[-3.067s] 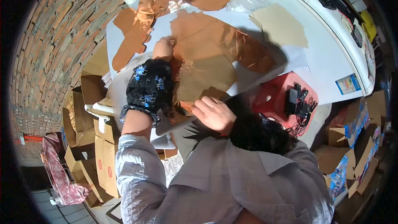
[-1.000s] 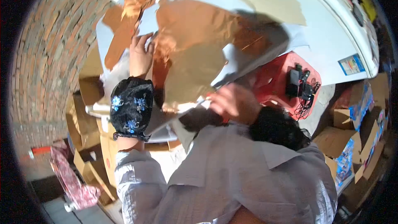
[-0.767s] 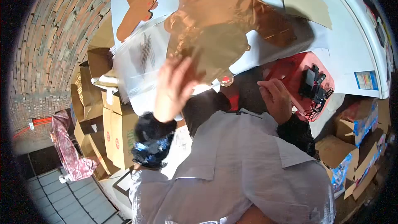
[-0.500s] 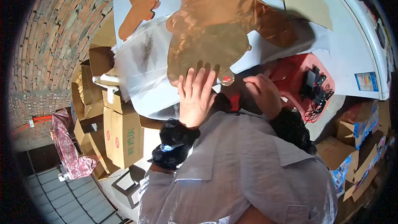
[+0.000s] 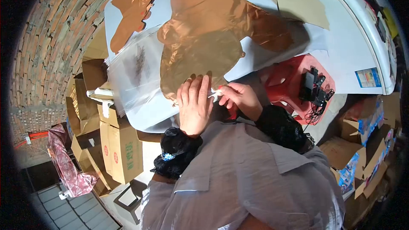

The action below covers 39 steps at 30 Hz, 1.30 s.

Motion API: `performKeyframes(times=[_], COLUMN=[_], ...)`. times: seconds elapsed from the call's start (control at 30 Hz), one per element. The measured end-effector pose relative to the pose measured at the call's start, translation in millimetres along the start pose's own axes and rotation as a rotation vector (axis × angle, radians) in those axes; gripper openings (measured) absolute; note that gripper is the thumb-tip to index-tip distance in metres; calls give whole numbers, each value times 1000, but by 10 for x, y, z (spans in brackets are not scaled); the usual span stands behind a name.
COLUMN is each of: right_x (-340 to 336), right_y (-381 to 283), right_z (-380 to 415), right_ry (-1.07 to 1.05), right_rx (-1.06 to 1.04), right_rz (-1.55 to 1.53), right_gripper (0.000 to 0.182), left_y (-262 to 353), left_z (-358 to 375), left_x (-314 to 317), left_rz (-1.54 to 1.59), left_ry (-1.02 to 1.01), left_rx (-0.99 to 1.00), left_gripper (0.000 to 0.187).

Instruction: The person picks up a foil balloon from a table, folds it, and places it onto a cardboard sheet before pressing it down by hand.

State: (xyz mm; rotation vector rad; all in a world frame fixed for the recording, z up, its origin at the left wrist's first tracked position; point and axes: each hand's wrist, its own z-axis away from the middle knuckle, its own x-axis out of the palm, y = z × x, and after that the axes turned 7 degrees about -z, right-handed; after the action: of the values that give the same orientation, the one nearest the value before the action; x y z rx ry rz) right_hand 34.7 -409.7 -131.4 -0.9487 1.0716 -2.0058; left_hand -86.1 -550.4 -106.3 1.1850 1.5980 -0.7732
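Observation:
A large uninflated copper-brown foil balloon (image 5: 202,53) lies on the white table (image 5: 147,117), its lower part in shade. My left hand (image 5: 194,108) rests flat on the balloon's near edge, fingers stretched out. Right beside it, my right hand (image 5: 243,100) pinches a small pale tab (image 5: 217,92) with a red spot at the balloon's edge. The tab is partly covered by my fingertips. Another brown foil piece (image 5: 127,21) lies at the table's far left.
Clear plastic sleeves (image 5: 130,70) lie left of the balloon, beige card sheets (image 5: 298,2) at the far right. A red stool (image 5: 283,83) holds a black power adapter (image 5: 313,86) with cables. Cardboard boxes (image 5: 123,149) stand on the left and more boxes (image 5: 345,151) on the right.
My right hand has moved left to the balloon's edge and now pinches the tab. My left hand still lies on the foil. The whole view has shifted slightly.

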Motion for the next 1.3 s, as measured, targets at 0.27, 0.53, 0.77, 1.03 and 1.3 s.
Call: performKeyframes(times=[0.27,0.53,0.77,1.03,1.3], right_x=[-33,-83,-165,-225,-238], right_y=[-73,-126,-39,10,-25], right_z=[38,87,47,48,64], right_ry=[0,-10,-1,3,33], right_rx=[-17,-31,-79,-141,-124], right_rz=[-9,-35,29,59,89], right_gripper=[30,31,31,30,34], left_y=[3,13,22,36,52], left_z=[-19,-74,-87,-98,-113], left_x=[49,32,46,55,45], left_rz=[2,12,10,15,21], left_ry=[-32,-35,-52,-55,-51], left_rx=[0,22,13,17,28], left_gripper=[75,73,73,72,72])
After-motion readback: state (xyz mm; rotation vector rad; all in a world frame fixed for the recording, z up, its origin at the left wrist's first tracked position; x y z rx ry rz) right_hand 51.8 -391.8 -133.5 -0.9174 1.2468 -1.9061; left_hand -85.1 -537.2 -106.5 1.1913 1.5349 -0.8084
